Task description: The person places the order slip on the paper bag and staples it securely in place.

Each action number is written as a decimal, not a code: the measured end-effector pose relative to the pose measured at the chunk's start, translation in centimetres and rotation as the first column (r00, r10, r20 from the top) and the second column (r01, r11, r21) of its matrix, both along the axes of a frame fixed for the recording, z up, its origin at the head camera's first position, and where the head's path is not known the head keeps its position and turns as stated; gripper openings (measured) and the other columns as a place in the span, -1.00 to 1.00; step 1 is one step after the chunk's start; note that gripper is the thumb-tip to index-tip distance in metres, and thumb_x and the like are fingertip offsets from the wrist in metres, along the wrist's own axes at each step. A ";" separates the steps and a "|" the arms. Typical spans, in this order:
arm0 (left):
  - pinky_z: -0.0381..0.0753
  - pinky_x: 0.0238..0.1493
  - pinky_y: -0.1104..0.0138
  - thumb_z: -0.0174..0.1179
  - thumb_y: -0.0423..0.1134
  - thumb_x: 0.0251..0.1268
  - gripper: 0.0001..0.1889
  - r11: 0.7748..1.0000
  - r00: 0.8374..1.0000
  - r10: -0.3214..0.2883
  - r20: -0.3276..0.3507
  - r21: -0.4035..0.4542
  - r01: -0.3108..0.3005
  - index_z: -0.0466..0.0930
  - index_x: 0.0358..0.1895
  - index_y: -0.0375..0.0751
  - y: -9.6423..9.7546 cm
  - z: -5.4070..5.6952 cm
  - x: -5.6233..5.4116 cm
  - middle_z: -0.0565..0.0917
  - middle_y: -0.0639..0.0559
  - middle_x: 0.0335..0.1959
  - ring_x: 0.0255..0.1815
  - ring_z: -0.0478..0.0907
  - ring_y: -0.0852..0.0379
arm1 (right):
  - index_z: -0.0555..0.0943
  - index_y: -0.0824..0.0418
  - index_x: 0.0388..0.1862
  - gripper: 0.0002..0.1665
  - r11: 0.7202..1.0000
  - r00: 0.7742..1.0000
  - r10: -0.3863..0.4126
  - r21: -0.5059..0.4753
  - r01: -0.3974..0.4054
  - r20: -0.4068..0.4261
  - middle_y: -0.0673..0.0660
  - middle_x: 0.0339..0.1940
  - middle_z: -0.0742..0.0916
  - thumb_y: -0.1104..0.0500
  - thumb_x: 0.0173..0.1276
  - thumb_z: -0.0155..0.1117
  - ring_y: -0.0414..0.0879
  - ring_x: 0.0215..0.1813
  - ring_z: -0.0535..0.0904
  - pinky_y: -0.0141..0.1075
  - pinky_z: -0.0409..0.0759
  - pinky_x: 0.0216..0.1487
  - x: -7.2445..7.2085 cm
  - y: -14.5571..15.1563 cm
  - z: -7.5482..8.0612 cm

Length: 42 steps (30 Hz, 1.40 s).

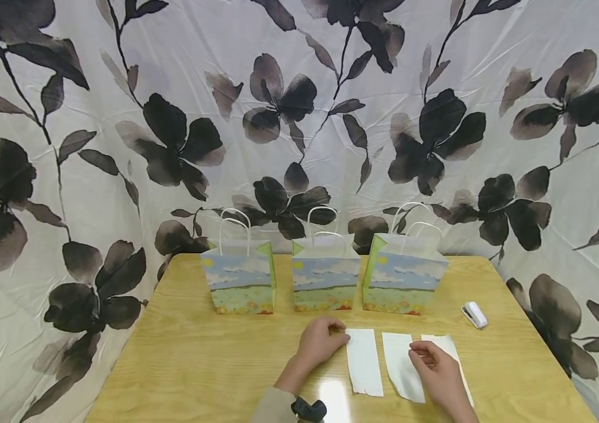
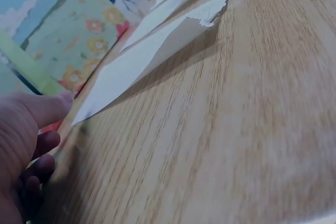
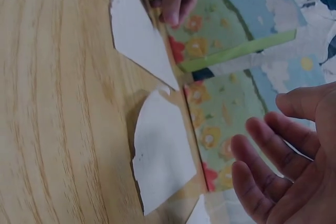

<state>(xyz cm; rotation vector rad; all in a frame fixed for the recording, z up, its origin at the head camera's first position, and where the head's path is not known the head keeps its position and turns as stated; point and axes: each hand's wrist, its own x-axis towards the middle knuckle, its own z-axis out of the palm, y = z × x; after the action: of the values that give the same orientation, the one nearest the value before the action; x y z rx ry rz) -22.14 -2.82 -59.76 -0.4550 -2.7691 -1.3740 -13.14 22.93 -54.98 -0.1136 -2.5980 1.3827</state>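
Observation:
Three white paper strips lie side by side on the table: a left strip (image 1: 365, 363), a middle strip (image 1: 401, 367) and a right strip (image 1: 444, 346). At the upper left corner of the left strip is my left hand (image 1: 321, 341), fingers loosely bent; whether it touches the paper, I cannot tell. The left wrist view shows its thumb (image 2: 50, 106) close to that corner. My right hand (image 1: 441, 376) is held above the middle and right strips and partly covers them. In the right wrist view its fingers (image 3: 273, 156) are spread and hold nothing.
Behind the strips stand three paper gift bags with white handles: a left bag (image 1: 240, 282), a middle bag (image 1: 327, 279) and a right bag (image 1: 402, 279). A white stapler (image 1: 474, 315) lies to the right on the wooden table (image 1: 188, 352). A floral cloth (image 1: 299, 147) hangs behind.

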 end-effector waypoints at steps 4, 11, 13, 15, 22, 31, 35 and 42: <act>0.50 -0.34 0.33 0.43 -0.01 0.11 -0.81 0.999 1.000 0.019 -0.015 -0.031 -0.020 0.75 -0.24 0.07 0.3 0.0 -0.6 0.64 0.32 -0.34 -0.35 0.51 0.33 | 0.68 0.27 -0.13 -0.85 1.000 0.999 0.020 -0.006 -0.020 0.025 0.05 -0.27 0.74 0.26 0.35 0.31 -0.19 -0.31 0.63 -0.35 0.59 -0.25 -0.3 -0.3 0.3; 0.52 -0.33 0.34 0.46 0.04 0.05 -0.78 0.996 0.997 0.051 -0.055 -0.074 -0.055 0.76 -0.25 0.11 0.8 -0.5 -0.7 0.63 0.36 -0.35 -0.35 0.53 0.36 | 0.67 0.27 -0.13 -0.86 0.999 0.997 0.038 -0.015 -0.038 0.063 0.03 -0.28 0.73 0.26 0.36 0.31 -0.20 -0.31 0.62 -0.35 0.57 -0.23 -0.1 -0.7 0.0; 0.52 -0.34 0.35 0.46 0.05 0.04 -0.76 0.994 0.997 0.059 -0.057 -0.083 -0.063 0.76 -0.24 0.11 0.9 -0.7 -0.7 0.63 0.36 -0.36 -0.36 0.53 0.37 | 0.67 0.28 -0.14 -0.86 0.999 0.997 0.048 -0.019 -0.047 0.061 0.03 -0.28 0.74 0.28 0.35 0.31 -0.21 -0.33 0.62 -0.35 0.57 -0.25 0.1 -0.9 -0.2; 0.51 -0.37 0.37 0.46 0.07 0.04 -0.76 0.991 0.996 0.061 -0.067 -0.112 -0.068 0.77 -0.24 0.12 0.9 -0.8 -0.7 0.63 0.37 -0.37 -0.37 0.52 0.39 | 0.67 0.29 -0.14 -0.86 0.998 0.997 0.057 -0.028 -0.055 0.059 0.04 -0.28 0.74 0.29 0.35 0.31 -0.21 -0.34 0.62 -0.35 0.57 -0.26 0.2 -1.1 -0.3; 0.50 -0.38 0.39 0.45 0.05 0.06 -0.80 0.981 0.993 0.046 -0.106 -0.184 -0.065 0.78 -0.27 0.12 1.1 -0.9 -0.4 0.62 0.33 -0.36 -0.36 0.52 0.36 | 0.67 0.26 -0.13 -0.86 0.995 0.990 0.069 -0.076 -0.059 0.126 0.05 -0.28 0.73 0.26 0.37 0.30 -0.14 -0.33 0.63 -0.34 0.57 -0.26 0.4 -1.6 -0.8; 0.48 -0.39 0.37 0.47 -0.05 0.07 -0.88 0.981 0.995 0.046 -0.086 -0.182 -0.061 0.77 -0.35 0.09 1.1 -0.8 -0.1 0.60 0.33 -0.43 -0.41 0.49 0.33 | 0.67 0.24 -0.14 -0.88 0.993 0.980 0.089 -0.097 -0.072 0.180 0.03 -0.30 0.73 0.26 0.37 0.29 -0.14 -0.35 0.63 -0.32 0.56 -0.28 0.9 -2.3 -1.4; 0.47 -0.40 0.39 0.45 -0.08 0.11 -0.92 0.984 0.996 0.020 -0.084 -0.176 -0.035 0.74 -0.42 0.10 0.9 -0.9 0.1 0.56 0.36 -0.48 -0.45 0.46 0.35 | 0.67 0.24 -0.14 -0.88 0.993 0.976 0.094 -0.091 -0.078 0.195 0.03 -0.30 0.73 0.26 0.37 0.28 -0.14 -0.33 0.63 -0.32 0.56 -0.27 1.0 -2.4 -1.4; 0.50 -0.39 0.37 0.29 -0.16 0.32 -0.92 0.998 0.998 -0.054 0.022 0.024 0.054 0.66 -0.36 0.02 -0.1 0.2 0.5 0.57 0.31 -0.45 -0.44 0.48 0.35 | 0.67 0.21 -0.15 -0.89 0.991 0.979 0.121 -0.071 -0.111 0.163 0.01 -0.29 0.72 0.23 0.38 0.29 -0.17 -0.34 0.62 -0.32 0.56 -0.26 0.6 -2.4 -0.8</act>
<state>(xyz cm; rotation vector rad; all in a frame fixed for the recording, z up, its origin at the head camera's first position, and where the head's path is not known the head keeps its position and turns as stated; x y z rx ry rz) -21.66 -2.94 -59.56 -0.5205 -2.7754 -1.4292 -12.51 20.49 -55.79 -0.0921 -2.7377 1.5565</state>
